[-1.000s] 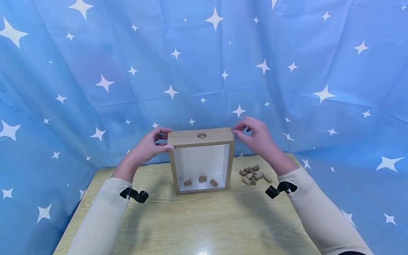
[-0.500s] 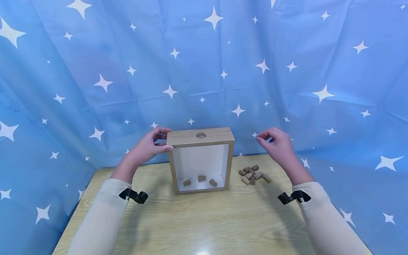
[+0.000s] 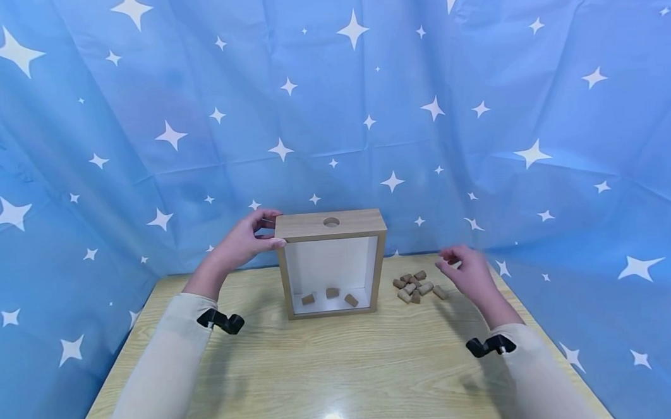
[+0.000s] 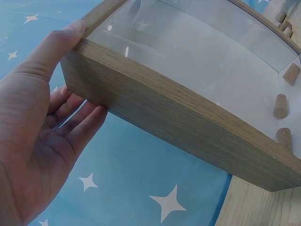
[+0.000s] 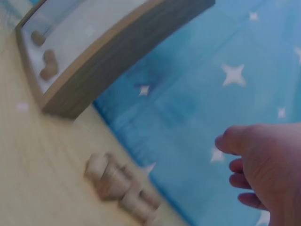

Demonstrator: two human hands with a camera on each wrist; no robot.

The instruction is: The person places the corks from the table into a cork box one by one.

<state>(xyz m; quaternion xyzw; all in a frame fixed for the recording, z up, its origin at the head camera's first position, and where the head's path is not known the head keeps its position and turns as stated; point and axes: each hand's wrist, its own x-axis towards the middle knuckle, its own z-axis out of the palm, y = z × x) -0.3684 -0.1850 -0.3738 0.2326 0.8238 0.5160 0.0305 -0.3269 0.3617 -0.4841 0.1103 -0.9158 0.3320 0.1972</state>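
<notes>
A wooden shadow box point(image 3: 302, 227) with a clear front and a round hole in its top stands upright on the table. My left hand point(image 3: 240, 243) grips its upper left corner; in the left wrist view the thumb point(image 4: 56, 47) lies on the front edge and the fingers sit against the side and back. Three corks point(image 3: 332, 293) lie on the floor of the box. To its right is a loose pile of corks point(image 3: 426, 288). My right hand point(image 3: 469, 277) hangs in the air right of that pile, fingers loosely bent, with nothing seen in it.
The light wooden table point(image 3: 321, 368) carries the box near its back edge. Behind it and along the sides hangs a blue curtain point(image 3: 331, 121) with white stars. Each sleeve bears a black wrist mount point(image 3: 222, 320).
My right hand has moved away from the box's upper right corner, going right and then down toward the cork pile. My left hand and the box have stayed put.
</notes>
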